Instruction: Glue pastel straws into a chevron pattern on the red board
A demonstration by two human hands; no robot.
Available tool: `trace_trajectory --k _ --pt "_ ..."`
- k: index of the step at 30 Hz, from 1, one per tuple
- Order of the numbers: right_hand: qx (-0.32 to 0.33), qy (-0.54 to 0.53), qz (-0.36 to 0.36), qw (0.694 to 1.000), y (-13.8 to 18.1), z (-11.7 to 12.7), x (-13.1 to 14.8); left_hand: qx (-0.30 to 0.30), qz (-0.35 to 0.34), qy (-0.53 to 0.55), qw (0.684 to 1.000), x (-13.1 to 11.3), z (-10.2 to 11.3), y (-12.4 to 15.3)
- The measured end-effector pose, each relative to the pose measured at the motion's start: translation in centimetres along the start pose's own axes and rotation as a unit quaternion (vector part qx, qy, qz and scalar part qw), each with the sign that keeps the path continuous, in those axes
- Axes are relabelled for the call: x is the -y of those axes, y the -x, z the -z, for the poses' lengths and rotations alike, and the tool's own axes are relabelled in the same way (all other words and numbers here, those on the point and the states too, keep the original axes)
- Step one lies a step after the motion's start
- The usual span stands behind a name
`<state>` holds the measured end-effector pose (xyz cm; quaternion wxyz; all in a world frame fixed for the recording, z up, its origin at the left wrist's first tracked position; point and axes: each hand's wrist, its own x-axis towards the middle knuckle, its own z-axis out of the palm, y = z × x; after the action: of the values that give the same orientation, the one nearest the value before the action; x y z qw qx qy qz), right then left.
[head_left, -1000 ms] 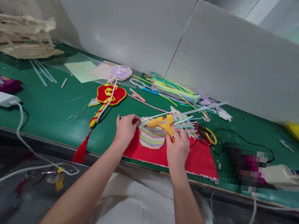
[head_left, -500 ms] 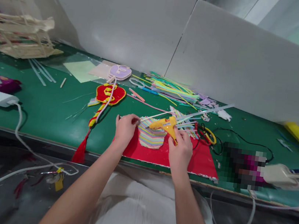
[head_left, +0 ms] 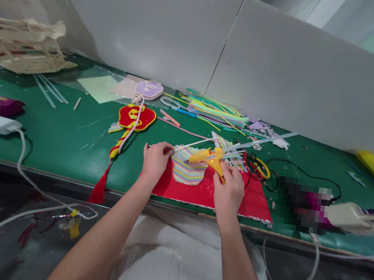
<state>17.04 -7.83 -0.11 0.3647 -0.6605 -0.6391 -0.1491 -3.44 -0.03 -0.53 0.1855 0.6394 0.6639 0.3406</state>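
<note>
My right hand is wrapped round the grip of a yellow hot glue gun, with a long clear glue stick sticking out of its back. Its nozzle points left, over a striped pastel piece made of strips laid side by side with an uneven edge. I cannot tell whether the nozzle touches it. At the left edge of that piece, my left hand pinches a thin pale stick, which slants up to the right. Under the striped piece lies a red board.
A red and yellow fan-shaped ornament with a red tassel lies left, a lilac one behind it. Colourful strips are heaped at the back. Right are yellow-handled scissors, a black cord and a power strip; another power strip is far left.
The glue gun and my right hand have shifted slightly right over the striped piece. My left hand keeps its pinch on the stick, and the whole view has moved a little.
</note>
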Motion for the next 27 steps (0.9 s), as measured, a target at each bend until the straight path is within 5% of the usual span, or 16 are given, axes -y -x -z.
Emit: trace_trajectory --k 27 --pt "-0.008 0.003 0.001 1.000 0.6 1.3 -1.5 -0.003 -0.021 0.011 1.000 0.0 0.1 0.0"
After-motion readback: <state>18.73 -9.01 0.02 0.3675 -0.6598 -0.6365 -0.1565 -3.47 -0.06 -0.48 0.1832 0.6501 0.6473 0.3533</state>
